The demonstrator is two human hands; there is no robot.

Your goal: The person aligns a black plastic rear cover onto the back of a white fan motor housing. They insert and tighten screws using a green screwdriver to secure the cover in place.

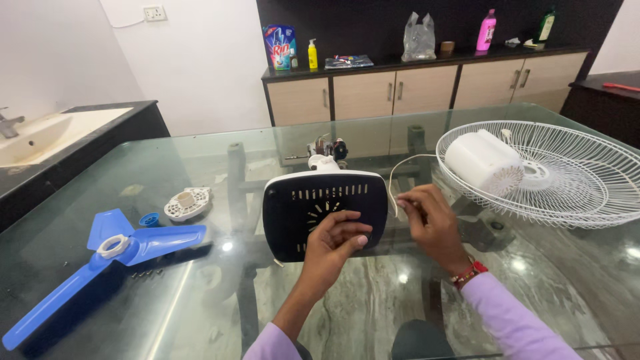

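Fan base (325, 212), black with a white rim, is gripped by the left hand (331, 248); the right hand (432, 223) pinches its white cord (396, 175). Blue detergent pouch (280, 47) stands on the far cabinet (427, 83), its lettering too small to read.

Domestic room, likely home dining area: clear glass tabletop (200, 293); white basin sink (47, 133) set in dark counter; beige wooden cabinet doors (363, 93); blue detergent pouch (280, 47), pink plastic bottle (487, 30); white wall socket (155, 13).

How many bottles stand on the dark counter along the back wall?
3. A yellow bottle stands at the left beside the blue pouch; a pink bottle and a dark green bottle stand toward the right. Others may be hidden behind the plastic bag.
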